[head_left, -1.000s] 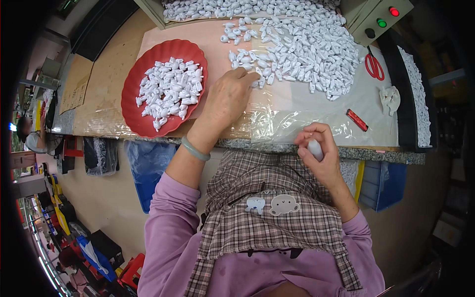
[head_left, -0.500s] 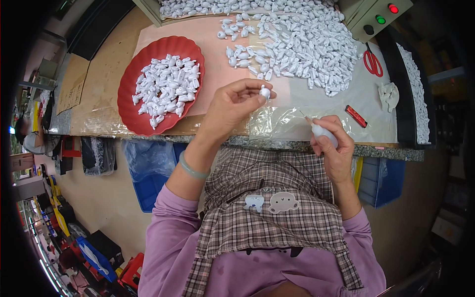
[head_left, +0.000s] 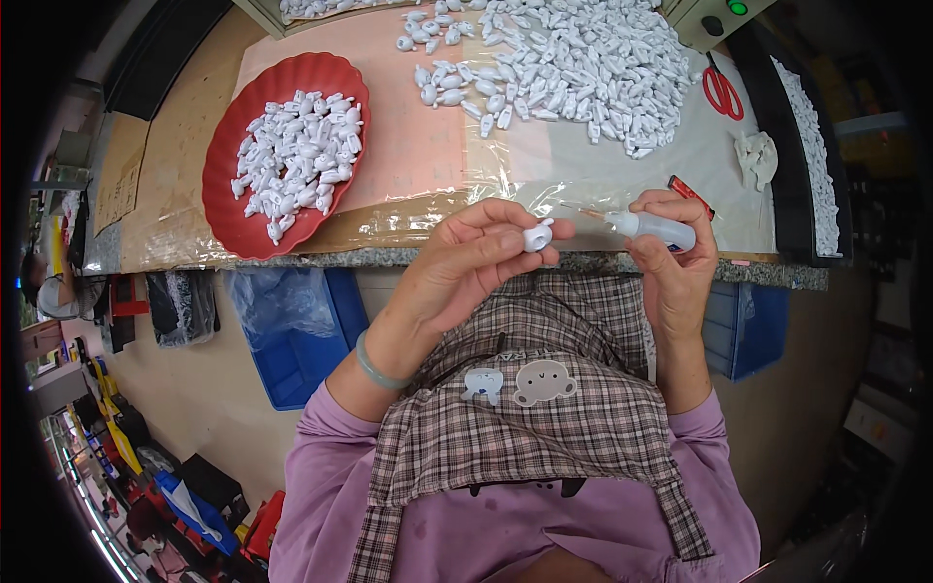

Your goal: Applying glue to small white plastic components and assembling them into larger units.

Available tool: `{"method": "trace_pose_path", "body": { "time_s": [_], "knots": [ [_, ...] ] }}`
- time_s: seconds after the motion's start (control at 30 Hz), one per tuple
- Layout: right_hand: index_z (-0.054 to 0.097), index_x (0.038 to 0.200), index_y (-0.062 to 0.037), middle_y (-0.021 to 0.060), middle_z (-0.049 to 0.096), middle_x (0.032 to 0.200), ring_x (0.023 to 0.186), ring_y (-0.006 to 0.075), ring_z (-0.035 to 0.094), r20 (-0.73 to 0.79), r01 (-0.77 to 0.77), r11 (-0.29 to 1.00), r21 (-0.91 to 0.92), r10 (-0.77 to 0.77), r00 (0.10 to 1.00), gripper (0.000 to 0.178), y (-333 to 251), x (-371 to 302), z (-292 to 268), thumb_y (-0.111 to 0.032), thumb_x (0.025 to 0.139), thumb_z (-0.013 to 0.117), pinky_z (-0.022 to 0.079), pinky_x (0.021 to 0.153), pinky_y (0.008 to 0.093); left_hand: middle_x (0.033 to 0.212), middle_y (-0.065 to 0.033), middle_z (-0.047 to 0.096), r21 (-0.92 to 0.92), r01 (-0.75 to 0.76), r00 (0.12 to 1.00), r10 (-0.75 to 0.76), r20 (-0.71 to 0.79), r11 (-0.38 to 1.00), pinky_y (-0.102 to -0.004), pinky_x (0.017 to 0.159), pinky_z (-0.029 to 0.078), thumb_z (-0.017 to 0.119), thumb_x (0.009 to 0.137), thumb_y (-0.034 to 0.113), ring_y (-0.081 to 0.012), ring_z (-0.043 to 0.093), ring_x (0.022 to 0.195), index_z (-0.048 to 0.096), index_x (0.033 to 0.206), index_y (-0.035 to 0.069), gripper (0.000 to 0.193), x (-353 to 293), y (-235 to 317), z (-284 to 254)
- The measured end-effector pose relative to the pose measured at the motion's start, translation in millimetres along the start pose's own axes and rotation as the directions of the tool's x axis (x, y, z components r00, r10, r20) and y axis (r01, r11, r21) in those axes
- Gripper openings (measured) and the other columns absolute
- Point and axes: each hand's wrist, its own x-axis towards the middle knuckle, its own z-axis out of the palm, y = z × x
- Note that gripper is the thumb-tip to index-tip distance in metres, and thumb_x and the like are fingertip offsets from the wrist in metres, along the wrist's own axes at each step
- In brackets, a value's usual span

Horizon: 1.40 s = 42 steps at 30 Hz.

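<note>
Between the thumb and fingers of my left hand (head_left: 476, 255) is a small white figurine (head_left: 537, 236), rounded with little points at its top. My right hand (head_left: 677, 257) grips a translucent squeeze bottle (head_left: 659, 229), tilted on its side. Its thin needle tip (head_left: 583, 211) points left toward the figurine, a short gap apart from it. Both hands are above the table's near edge. Beyond them lies a large pile of similar white pieces (head_left: 593, 73). A red scalloped dish (head_left: 222, 185) to the left holds many more of them.
Red-handled scissors (head_left: 722, 94), a crumpled white cloth (head_left: 755, 158) and a red cutter (head_left: 692, 194) lie at the right. Behind the pile stands a box with a lit green button (head_left: 738, 8). Blue bins (head_left: 289, 384) sit below the table edge.
My left hand has come nearer to me with the figurine and turned it. My right hand has raised the bottle and tipped it sideways, its needle now closer to the figurine.
</note>
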Motion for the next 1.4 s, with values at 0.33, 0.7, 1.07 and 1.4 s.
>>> {"method": "trace_pose_path", "body": {
  "time_s": [0.33,0.7,1.07,1.4],
  "knots": [
    [0.052,0.11,-0.0012,0.012,0.061,0.103,0.092,0.015,0.06,0.1,0.172,0.97,-0.172,-0.156,0.983,0.04,-13,-4,7,0.0,0.076,0.074,0.049,0.08,0.0257,0.113,-0.0231,0.061,0.084,-0.029,0.998,0.033,-0.045,0.996,-0.0278,0.082,0.054,0.059,0.089,0.006,-0.0231,0.064,0.092,0.056,0.118,-0.001,0.03,-5,-9,-6],
    [0.049,0.123,0.0034,0.0125,0.066,0.091,0.066,0.008,0.058,0.143,0.296,0.885,-0.36,-0.261,0.955,0.042,-17,-12,14,-0.025,0.093,0.058,0.046,0.058,0.0189,0.108,-0.0182,0.065,0.151,-0.015,0.998,0.023,-0.052,0.988,-0.0282,0.081,0.054,0.063,0.085,0.004,-0.0208,0.065,0.093,0.059,0.116,-0.003,0.032,-7,-9,-8],
    [0.051,0.119,0.0048,0.0151,0.067,0.088,0.072,0.0144,0.065,0.199,0.356,0.822,-0.446,-0.297,0.934,0.041,-18,-12,13,-0.024,0.091,0.06,0.051,0.063,0.0231,0.108,-0.0179,0.065,0.158,-0.006,0.999,0.011,-0.034,0.987,-0.029,0.082,0.054,0.064,0.085,0.005,-0.021,0.065,0.094,0.059,0.116,-0.003,0.032,-7,-9,-9],
    [0.053,0.115,0.0048,0.0163,0.066,0.092,0.082,0.0207,0.069,0.225,0.355,0.818,-0.452,-0.281,0.933,0.036,-19,-12,13,-0.02,0.09,0.062,0.054,0.068,0.0262,0.108,-0.0192,0.065,0.149,-0.002,1.0,0.007,-0.029,0.989,-0.029,0.082,0.054,0.064,0.085,0.004,-0.0219,0.065,0.095,0.059,0.116,-0.003,0.032,-6,-10,-10]
  ]
}}
